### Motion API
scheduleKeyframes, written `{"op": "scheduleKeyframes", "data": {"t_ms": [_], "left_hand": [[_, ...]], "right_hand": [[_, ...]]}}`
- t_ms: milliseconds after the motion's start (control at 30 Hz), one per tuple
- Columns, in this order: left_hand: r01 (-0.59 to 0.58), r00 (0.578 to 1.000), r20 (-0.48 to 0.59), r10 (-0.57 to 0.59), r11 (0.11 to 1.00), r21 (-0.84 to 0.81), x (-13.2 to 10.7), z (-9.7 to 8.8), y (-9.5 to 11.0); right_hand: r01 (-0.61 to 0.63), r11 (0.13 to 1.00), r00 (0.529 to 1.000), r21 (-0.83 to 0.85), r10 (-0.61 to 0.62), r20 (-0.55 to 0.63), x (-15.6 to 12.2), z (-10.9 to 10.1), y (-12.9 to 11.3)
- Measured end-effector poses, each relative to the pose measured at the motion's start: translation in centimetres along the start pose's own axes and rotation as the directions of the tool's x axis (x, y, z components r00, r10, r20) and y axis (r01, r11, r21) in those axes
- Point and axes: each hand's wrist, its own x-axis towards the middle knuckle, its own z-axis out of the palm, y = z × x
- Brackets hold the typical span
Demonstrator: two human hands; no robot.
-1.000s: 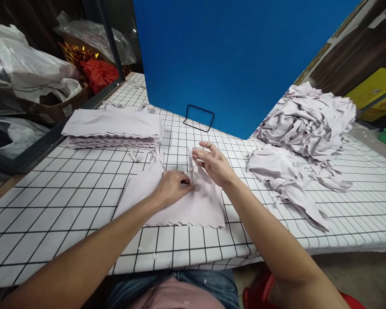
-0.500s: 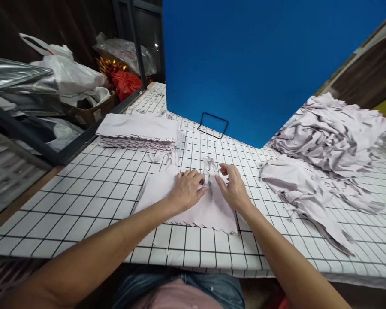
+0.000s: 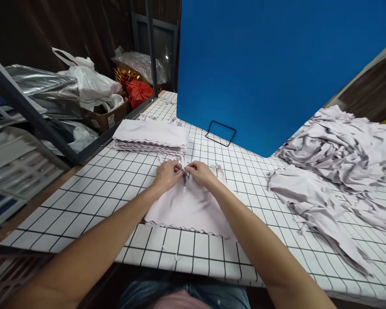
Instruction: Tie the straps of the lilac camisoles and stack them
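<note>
A pale lilac cloth piece (image 3: 189,208) with a scalloped front edge lies flat on the white grid-patterned table (image 3: 93,193) in front of me. My left hand (image 3: 167,174) and my right hand (image 3: 199,172) meet at the cloth's far edge, fingers pinched together on thin fabric strips there. A small loose knot of strips (image 3: 218,169) sits just right of my right hand.
A neat stack of the same cloths (image 3: 151,136) stands behind my left hand. A crumpled heap of lilac fabric (image 3: 337,146) fills the right side, with one spread piece (image 3: 305,193) nearer. A blue board (image 3: 270,64) with a wire stand (image 3: 221,132) stands behind. Bags and shelving crowd the left.
My right hand came down from a raised strip and both hands shifted left along the cloth's far edge, now pinched close together. The view has swung to the left.
</note>
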Motion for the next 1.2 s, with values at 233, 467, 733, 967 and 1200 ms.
{"op": "scheduleKeyframes", "data": {"t_ms": [233, 467, 733, 967, 1200], "left_hand": [[0.001, 1.000, 0.004, -0.001, 0.988, -0.154, 0.1, 0.0, -1.1], [0.001, 1.000, 0.029, 0.007, 0.963, -0.269, -0.4, -0.3, -0.7], [0.028, 1.000, 0.015, -0.026, 0.972, -0.233, -0.2, -0.4, -0.7], [0.046, 0.999, -0.013, -0.051, 0.959, -0.278, 0.1, 0.5, -1.1], [-0.050, 0.998, -0.044, 0.036, 0.935, -0.352, -0.3, -0.1, -0.8]], "right_hand": [[-0.198, 0.963, 0.965, 0.181, 0.159, 0.208, 2.1, 1.1, -0.4], [-0.259, 0.890, 0.940, 0.374, 0.143, 0.310, 1.8, 0.7, -1.0], [-0.051, 0.938, 0.812, 0.342, -0.160, 0.561, -1.5, -1.2, -2.4], [0.391, 0.920, 0.462, -0.003, -0.193, 0.866, -8.8, -4.2, -4.4], [-0.107, 0.990, 0.964, 0.088, 0.081, 0.254, -4.8, -2.4, -1.8]]}}
